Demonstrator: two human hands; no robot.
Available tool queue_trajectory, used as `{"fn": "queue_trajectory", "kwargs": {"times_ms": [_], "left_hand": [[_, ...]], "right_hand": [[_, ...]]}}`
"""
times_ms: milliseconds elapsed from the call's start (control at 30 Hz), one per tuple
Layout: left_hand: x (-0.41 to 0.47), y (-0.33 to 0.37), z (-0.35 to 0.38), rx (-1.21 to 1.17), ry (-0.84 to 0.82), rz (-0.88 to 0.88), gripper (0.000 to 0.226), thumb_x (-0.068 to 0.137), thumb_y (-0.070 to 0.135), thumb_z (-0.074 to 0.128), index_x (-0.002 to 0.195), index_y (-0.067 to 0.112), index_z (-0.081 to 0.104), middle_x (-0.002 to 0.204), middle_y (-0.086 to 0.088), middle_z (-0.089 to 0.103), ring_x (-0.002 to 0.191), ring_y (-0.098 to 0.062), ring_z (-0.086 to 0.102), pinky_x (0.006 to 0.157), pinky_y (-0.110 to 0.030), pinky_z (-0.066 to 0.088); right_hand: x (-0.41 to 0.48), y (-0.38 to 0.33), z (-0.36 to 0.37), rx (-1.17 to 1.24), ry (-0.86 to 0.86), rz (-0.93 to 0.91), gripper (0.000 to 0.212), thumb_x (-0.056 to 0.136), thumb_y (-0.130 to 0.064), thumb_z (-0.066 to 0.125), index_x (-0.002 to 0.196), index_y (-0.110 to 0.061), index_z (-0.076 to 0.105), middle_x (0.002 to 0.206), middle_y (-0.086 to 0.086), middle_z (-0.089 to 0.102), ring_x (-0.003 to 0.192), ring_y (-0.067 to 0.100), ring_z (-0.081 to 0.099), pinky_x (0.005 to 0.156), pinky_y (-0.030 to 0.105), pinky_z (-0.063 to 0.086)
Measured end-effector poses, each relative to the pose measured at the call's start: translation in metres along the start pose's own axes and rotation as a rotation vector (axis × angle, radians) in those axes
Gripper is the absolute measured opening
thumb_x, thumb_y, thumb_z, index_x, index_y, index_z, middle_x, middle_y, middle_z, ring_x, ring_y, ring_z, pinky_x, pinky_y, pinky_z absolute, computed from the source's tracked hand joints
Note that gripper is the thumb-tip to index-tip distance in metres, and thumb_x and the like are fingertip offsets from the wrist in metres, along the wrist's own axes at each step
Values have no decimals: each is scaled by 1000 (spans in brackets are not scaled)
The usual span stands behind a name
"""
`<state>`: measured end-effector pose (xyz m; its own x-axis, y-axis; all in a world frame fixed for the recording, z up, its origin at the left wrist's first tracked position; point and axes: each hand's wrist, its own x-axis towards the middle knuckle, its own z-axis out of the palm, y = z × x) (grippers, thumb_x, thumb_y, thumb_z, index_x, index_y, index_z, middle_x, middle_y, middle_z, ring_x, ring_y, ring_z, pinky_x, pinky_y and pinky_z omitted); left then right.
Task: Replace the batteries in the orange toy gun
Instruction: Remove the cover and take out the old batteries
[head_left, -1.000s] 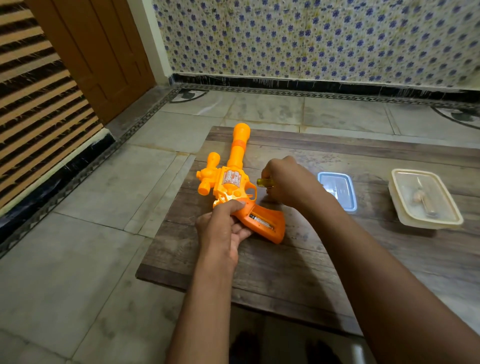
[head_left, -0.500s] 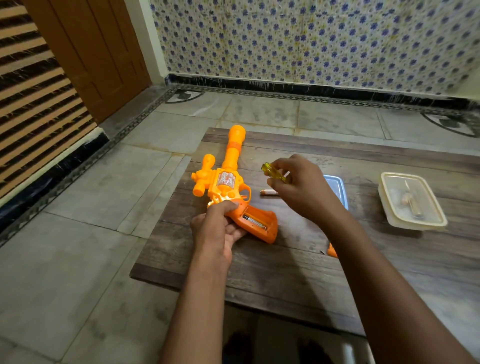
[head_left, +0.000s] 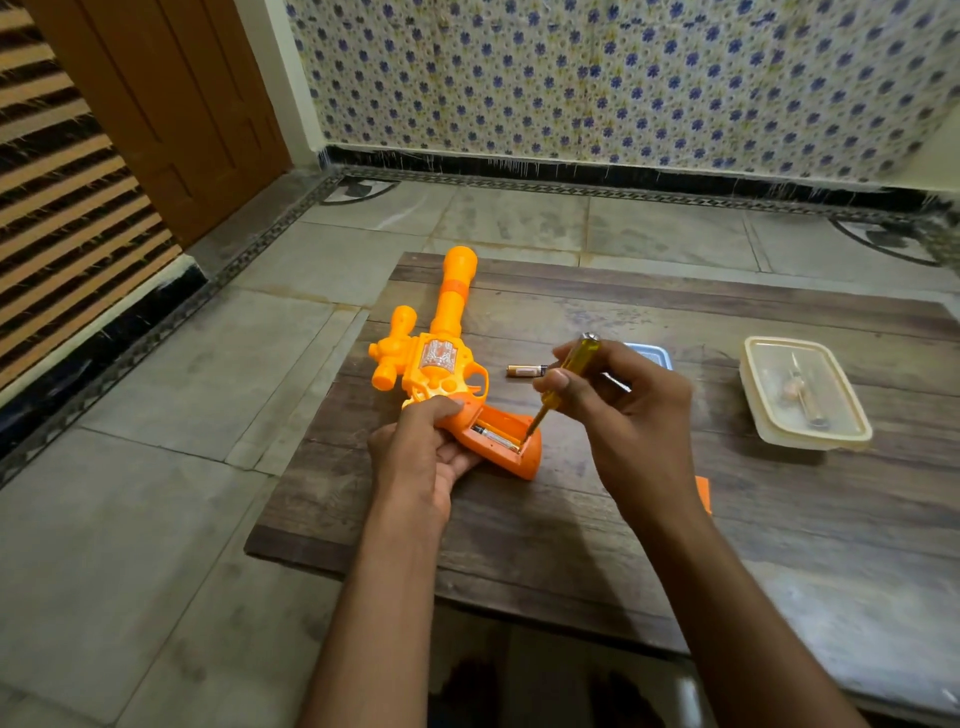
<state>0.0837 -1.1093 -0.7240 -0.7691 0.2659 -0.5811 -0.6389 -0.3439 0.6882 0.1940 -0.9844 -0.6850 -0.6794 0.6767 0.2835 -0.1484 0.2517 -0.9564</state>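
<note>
currently on the tiled floor (head_left: 156, 519): wooden board (head_left: 779, 519), lying flat, near the patterned wall (head_left: 623, 78). on the left part of the board: orange toy gun (head_left: 441, 364), on its side, barrel pointing away toward the wall, grip end nearest the person, battery compartment (head_left: 506, 426) in the grip uncovered and facing up. both forearms extended forward from the lower edge of the view.

left hand (head_left: 415, 452): palm under the grip, thumb laid over the top edge just behind the trigger guard, fingers curled beneath, gripping the gun.

right hand (head_left: 634, 415): raised above the board to the right of the grip, thumb and fingers pinching the screwdriver (head_left: 571, 364) by its yellow handle. shaft tilted down and left, tip inside the right end of the compartment, at the end of the seated battery (head_left: 493, 438).

at the right of the board, well apart from the gun: lidded plastic container (head_left: 810, 441), contents blurred. behind the right hand: clear tray (head_left: 649, 351), mostly hidden. between trigger guard and right hand: loose battery (head_left: 524, 370), flat on the board. beside the right wrist: small orange piece (head_left: 702, 491), partly hidden.
</note>
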Motion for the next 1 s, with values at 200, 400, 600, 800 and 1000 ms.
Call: {"fn": "queue_trajectory", "kwargs": {"times_ms": [200, 400, 600, 800, 1000], "left_hand": [[-2, 0, 2, 7, 3, 16, 25, 84, -4, 67, 108, 2, 62, 104, -24, 75, 88, -33, 76, 60, -42, 64], [0, -1, 1, 13, -1, 14, 29, 84, -4, 67, 112, 2, 62, 106, -23, 74, 88, -33, 76, 58, -40, 63], [1, -1, 1, 5, -4, 14, 21, 86, -6, 66, 104, 3, 62, 106, -23, 73, 91, -34, 75, 67, -46, 63], [7, -2, -3, 2, -30, -4, 20, 87, -2, 65, 106, 4, 63, 108, -24, 74, 92, -33, 76, 63, -45, 63], [6, -2, -3, -1, -46, -27, 24, 86, -3, 64, 109, 4, 64, 109, -25, 74, 92, -33, 76, 69, -48, 62]], "right_hand": [[0, 11, 3, -148, -100, 13, 18, 89, -12, 78, 107, -12, 76, 97, -3, 77, 95, 16, 75, 86, 46, 63], [-4, 9, 2, -204, -148, -3, 23, 89, -8, 77, 110, -17, 73, 98, -6, 75, 97, 14, 75, 88, 41, 63], [-16, 12, 4, -59, -32, 32, 17, 94, 10, 62, 101, -5, 64, 97, 11, 70, 92, 16, 78, 85, 42, 63], [-19, 14, 4, 209, 155, 163, 14, 97, 10, 58, 107, 1, 62, 100, 25, 68, 91, 24, 79, 86, 44, 63], [-18, 10, 9, 472, 224, 243, 14, 97, 10, 57, 110, 4, 59, 85, 6, 73, 95, 30, 77, 92, 49, 61]]}}
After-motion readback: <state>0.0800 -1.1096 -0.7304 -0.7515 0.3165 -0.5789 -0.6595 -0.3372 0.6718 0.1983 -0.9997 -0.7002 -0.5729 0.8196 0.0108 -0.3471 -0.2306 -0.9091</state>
